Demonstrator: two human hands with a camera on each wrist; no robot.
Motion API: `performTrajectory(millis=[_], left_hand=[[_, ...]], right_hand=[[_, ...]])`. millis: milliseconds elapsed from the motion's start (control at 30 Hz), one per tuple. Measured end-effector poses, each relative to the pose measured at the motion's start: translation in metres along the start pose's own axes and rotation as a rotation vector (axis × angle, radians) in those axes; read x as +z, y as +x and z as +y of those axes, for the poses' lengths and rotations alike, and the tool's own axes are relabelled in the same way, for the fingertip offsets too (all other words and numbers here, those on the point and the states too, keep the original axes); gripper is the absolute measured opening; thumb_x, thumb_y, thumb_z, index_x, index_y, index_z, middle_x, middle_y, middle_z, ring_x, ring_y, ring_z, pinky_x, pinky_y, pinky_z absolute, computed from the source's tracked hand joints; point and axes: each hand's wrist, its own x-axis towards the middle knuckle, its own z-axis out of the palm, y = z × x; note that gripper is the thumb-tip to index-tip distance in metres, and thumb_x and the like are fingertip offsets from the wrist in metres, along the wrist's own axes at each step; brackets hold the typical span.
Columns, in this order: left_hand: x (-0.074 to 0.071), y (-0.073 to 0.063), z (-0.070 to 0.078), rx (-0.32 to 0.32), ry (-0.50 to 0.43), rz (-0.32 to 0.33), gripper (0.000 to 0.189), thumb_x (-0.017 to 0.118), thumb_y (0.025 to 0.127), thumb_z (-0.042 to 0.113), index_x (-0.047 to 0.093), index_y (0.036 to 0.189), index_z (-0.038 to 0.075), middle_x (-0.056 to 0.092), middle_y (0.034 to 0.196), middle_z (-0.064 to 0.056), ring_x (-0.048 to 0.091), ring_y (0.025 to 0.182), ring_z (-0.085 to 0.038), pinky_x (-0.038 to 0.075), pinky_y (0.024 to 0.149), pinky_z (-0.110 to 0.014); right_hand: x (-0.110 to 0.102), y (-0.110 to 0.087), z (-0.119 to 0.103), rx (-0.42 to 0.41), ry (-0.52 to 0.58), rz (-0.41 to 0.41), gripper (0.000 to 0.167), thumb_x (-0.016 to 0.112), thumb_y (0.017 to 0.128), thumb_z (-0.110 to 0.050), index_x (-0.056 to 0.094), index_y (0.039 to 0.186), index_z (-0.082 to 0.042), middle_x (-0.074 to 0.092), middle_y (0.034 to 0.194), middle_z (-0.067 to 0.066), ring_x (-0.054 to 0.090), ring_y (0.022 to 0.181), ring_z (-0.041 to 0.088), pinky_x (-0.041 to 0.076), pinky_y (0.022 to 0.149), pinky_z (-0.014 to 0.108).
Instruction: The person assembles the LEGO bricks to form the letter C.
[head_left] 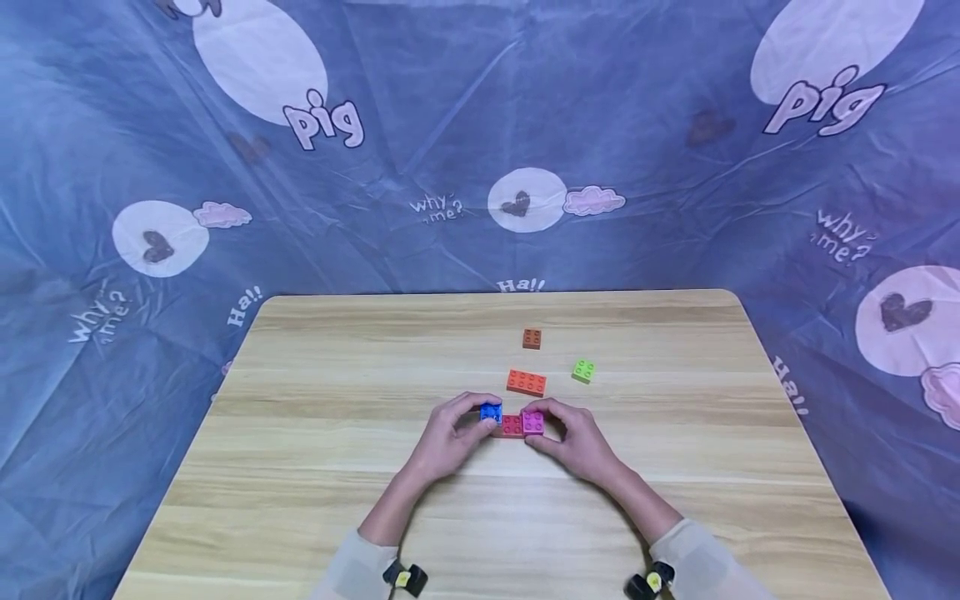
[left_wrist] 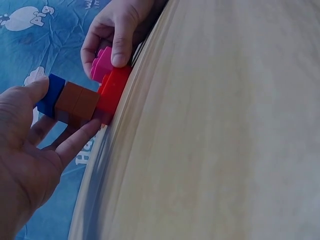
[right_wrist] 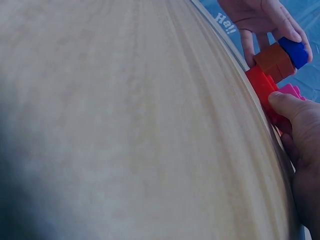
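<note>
A red brick (head_left: 512, 427) lies flat on the table in front of me. Brown bricks (left_wrist: 76, 103) rise from its left end, topped by a blue brick (head_left: 491, 412). My left hand (head_left: 447, 439) pinches that blue brick between thumb and fingers, while other fingers reach down beside the brown ones in the left wrist view. On the red brick's right end sits a pink brick (head_left: 533, 422). My right hand (head_left: 579, 439) grips the pink brick at its sides, its thumb also against the red brick in the right wrist view.
Beyond the hands, an orange-red brick (head_left: 527, 382) lies on the wooden table (head_left: 337, 500). Farther back are a small brown brick (head_left: 532, 338) and a lime green brick (head_left: 583, 371). A blue printed cloth (head_left: 420, 150) hangs behind the table.
</note>
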Motion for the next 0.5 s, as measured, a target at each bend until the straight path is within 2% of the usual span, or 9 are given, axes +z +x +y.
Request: performTrajectory(millis=[233, 333, 500], left_hand=[[0.0010, -0.0022, -0.0004, -0.044, -0.062, 0.005, 0.034, 0.077, 0.097, 0.016, 0.073, 0.131, 0.017, 0.072, 0.130, 0.002, 0.067, 0.123, -0.022, 0.060, 0.099, -0.033], [0.0008, -0.0021, 0.0003, -0.047, -0.076, 0.007, 0.035, 0.078, 0.097, 0.015, 0.073, 0.131, 0.013, 0.073, 0.130, 0.001, 0.068, 0.122, -0.023, 0.061, 0.097, -0.031], [0.0004, -0.0018, 0.0003, -0.030, -0.078, 0.014, 0.035, 0.078, 0.096, 0.015, 0.074, 0.130, 0.013, 0.073, 0.130, -0.001, 0.069, 0.121, -0.024, 0.062, 0.094, -0.030]], right_hand=[[0.0007, -0.0003, 0.0005, 0.005, -0.002, -0.003, 0.046, 0.091, 0.083, -0.009, 0.072, 0.123, -0.021, 0.076, 0.120, -0.009, 0.071, 0.116, 0.016, 0.057, 0.105, 0.033], [0.0007, -0.0002, 0.0002, 0.001, -0.002, -0.001, 0.045, 0.091, 0.083, -0.009, 0.073, 0.123, -0.020, 0.076, 0.120, -0.009, 0.071, 0.116, 0.016, 0.057, 0.105, 0.033], [0.0005, -0.0003, -0.0008, 0.000, -0.004, 0.000, 0.045, 0.091, 0.083, -0.009, 0.072, 0.123, -0.020, 0.076, 0.121, -0.008, 0.071, 0.117, 0.017, 0.057, 0.105, 0.033]])
